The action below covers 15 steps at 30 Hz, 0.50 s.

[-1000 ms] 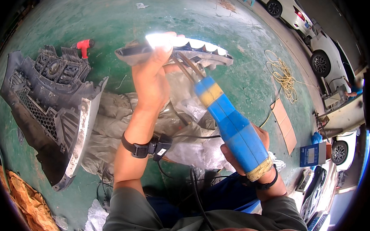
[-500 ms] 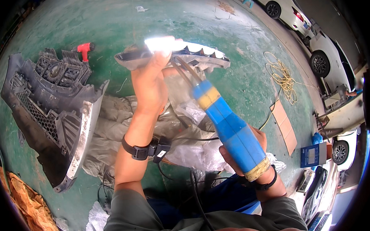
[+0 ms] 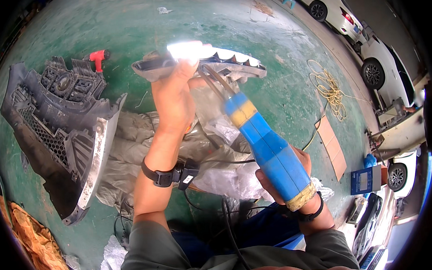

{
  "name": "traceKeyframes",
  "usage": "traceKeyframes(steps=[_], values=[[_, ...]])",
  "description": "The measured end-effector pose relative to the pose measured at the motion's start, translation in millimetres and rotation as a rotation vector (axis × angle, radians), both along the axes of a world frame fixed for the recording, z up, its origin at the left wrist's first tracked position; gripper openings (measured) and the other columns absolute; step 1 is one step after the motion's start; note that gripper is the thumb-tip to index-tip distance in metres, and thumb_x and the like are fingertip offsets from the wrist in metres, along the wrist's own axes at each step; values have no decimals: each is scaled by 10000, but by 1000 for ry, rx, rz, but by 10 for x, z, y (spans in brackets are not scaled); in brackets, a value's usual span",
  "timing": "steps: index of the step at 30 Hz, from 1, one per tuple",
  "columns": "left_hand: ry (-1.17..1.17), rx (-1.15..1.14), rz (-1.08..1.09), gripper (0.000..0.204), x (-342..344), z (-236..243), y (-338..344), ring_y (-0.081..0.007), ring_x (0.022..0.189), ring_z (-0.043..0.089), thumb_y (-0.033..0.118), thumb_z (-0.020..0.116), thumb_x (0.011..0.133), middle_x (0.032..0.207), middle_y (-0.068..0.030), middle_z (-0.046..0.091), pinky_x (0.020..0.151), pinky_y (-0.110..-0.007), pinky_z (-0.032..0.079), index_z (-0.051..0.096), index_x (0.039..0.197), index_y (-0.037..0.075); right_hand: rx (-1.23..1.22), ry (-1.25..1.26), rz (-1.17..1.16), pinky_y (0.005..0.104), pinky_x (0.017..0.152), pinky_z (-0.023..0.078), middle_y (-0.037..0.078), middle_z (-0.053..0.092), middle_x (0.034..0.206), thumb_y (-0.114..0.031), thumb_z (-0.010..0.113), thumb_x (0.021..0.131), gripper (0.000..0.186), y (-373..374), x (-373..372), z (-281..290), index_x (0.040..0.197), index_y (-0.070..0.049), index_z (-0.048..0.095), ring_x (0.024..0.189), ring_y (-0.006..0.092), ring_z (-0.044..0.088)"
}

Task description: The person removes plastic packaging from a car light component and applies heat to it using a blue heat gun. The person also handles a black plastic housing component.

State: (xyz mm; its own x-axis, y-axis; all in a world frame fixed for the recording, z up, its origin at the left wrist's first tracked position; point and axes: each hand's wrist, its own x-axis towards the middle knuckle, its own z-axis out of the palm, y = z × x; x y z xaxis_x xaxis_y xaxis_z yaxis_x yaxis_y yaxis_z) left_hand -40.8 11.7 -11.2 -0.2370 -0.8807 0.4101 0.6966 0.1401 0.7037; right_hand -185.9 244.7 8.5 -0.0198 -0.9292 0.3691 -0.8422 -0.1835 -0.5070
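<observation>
My left hand grips a long grey-and-chrome lamp strip, its thumb up on the part, where a white glare hides detail. My right hand is closed round the handle of a blue tool with yellow tape bands. Two long metal prongs at the tool's front reach up to the lamp strip's lower edge beside my left thumb; whether they touch it I cannot tell. Crumpled plastic sheeting lies beneath my hands.
A grey bumper with grille and a red drill lie at left. A yellow coiled cord, cardboard and a blue box lie at right. White cars, one partly hidden person and brown paper are farther out.
Since a second ago the lamp strip, my left hand and the blue tool have shifted slightly left and down in the view. Both hands keep their holds.
</observation>
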Motion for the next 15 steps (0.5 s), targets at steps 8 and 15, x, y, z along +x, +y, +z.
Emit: traceKeyframes(steps=[8,15], values=[[-18,-18,5,540,5,-27,-26,-263,979,692,340,592,996,1268,-224,644,786,-399,599,564,1312,-97,-12,-6,4,417,633,523,120,617,826,-138,761,696,252,-8,-14,-13,906,-75,637,695,369,620],[-7,-13,13,544,-7,-12,-9,-272,990,692,342,600,992,1270,-232,641,780,-411,607,569,1302,-104,-20,0,11,412,628,520,117,613,820,-140,764,694,248,-15,-22,-16,899,-78,639,690,365,617]])
